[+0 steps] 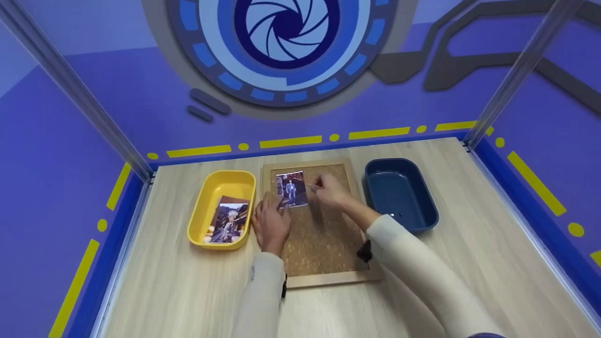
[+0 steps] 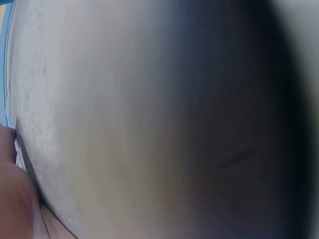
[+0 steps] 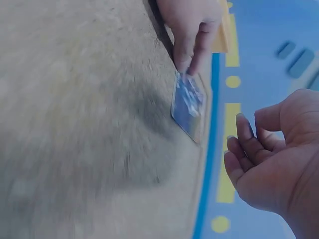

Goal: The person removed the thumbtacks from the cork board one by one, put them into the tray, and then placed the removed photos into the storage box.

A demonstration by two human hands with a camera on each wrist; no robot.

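Observation:
A printed photo (image 1: 292,188) of a standing figure lies near the top left of a wood-framed corkboard (image 1: 328,244). My left hand (image 1: 272,225) rests at its lower left corner, fingers fairly straight and touching it. In the right wrist view, the left hand's fingertips (image 3: 184,64) press one end of the photo (image 3: 189,102). Just right of the photo, my right hand (image 1: 330,190) hovers over the cork with fingers bent. Its thumb and index finger pinch a small pale thing, seemingly a pushpin (image 1: 312,187). The left wrist view is mostly blurred, with part of a hand (image 2: 17,199) at its edge.
A yellow tray (image 1: 195,232) with more photos (image 1: 229,223) stands left of the board. At the right is a dark blue tray (image 1: 399,188) with a few tiny shiny items at its near end. Purple walls (image 1: 117,103) enclose the wooden table (image 1: 188,291).

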